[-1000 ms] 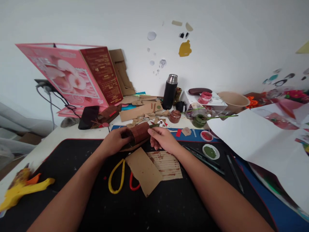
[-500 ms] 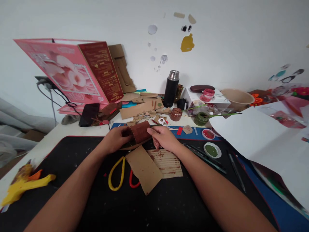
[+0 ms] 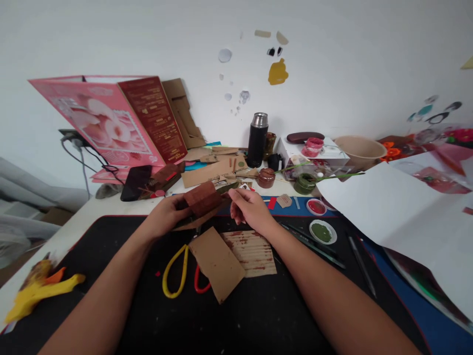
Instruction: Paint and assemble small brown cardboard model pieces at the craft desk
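My left hand (image 3: pixel 168 214) is closed round a brown painted cardboard roll (image 3: pixel 202 198), holding it above the black mat (image 3: pixel 111 236). A flat cardboard strip (image 3: pixel 195 222) hangs under the roll. My right hand (image 3: pixel 249 209) sits just right of the roll with fingers curled, pinching a thin green stem (image 3: pixel 229 186) that pokes from the roll's right end. Below the hands lie a plain cardboard piece (image 3: pixel 218 261), a brown-streaked corrugated piece (image 3: pixel 254 251) and yellow and red scissors (image 3: pixel 177 273).
A black flask (image 3: pixel 257 139), paint jars (image 3: pixel 266 177), paint lids (image 3: pixel 321 230), brushes (image 3: pixel 314 244) and a beige bowl (image 3: pixel 360 152) stand behind and to the right. A big white sheet (image 3: pixel 399 212) covers the right. A yellow glue gun (image 3: pixel 37 291) lies left. Pink box (image 3: pixel 99 118) behind.
Both hands lifted the roll a little and shifted it left, turning it. The view tilted slightly.
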Motion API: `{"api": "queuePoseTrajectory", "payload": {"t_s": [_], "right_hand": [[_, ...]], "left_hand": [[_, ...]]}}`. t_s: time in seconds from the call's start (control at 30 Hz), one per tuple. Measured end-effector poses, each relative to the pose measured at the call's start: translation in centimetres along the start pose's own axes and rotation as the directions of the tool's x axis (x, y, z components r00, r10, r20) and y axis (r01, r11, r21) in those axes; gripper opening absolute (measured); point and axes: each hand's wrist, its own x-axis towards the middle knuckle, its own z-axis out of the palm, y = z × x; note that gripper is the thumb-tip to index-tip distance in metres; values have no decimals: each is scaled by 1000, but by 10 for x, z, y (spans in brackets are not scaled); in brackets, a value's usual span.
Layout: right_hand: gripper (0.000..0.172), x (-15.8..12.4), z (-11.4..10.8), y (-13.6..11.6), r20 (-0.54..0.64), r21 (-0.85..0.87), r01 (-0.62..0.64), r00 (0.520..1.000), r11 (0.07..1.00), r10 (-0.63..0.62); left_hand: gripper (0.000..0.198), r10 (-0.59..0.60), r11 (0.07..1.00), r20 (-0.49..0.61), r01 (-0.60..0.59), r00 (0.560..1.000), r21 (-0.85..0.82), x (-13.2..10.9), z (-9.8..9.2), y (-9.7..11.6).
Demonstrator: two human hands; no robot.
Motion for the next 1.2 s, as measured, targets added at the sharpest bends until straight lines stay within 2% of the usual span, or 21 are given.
{"api": "queuePoseTrajectory", "payload": {"t_s": [0.13, 0.33, 0.47, 0.6, 0.87, 1.0, 1.2], "right_hand": [[48, -1, 2, -1, 20, 2, 11, 1000, 1000, -11], [47, -1, 2, 0, 17, 10, -1, 1000, 1000, 1], [49, -1, 2, 1, 34, 27, 1, 999, 1000, -1], [51, -3, 5, 0, 46, 28, -12, 999, 1000, 11], [56, -3, 7, 5, 39, -7, -25, 999, 1000, 25], [59, -1, 5, 9, 30, -52, 10, 1000, 999, -8], [60, 1, 4, 12, 5, -141, 9, 1000, 990, -9]], "left_hand": [[51, 24, 997, -37, -21, 999, 69, -1, 2, 0], [34, 124, 922, -186, -44, 975, 386, -5, 6, 4], [29, 259, 838, -190, -122, 947, 533, -8, 8, 4], [26, 340, 761, -192, -149, 921, 632, -10, 7, 2], [26, 496, 621, -122, -253, 859, 742, -15, 12, 5], [24, 573, 577, -125, -290, 810, 764, -15, 15, 3], [23, 617, 541, -117, -311, 779, 781, -16, 15, 3]]}}
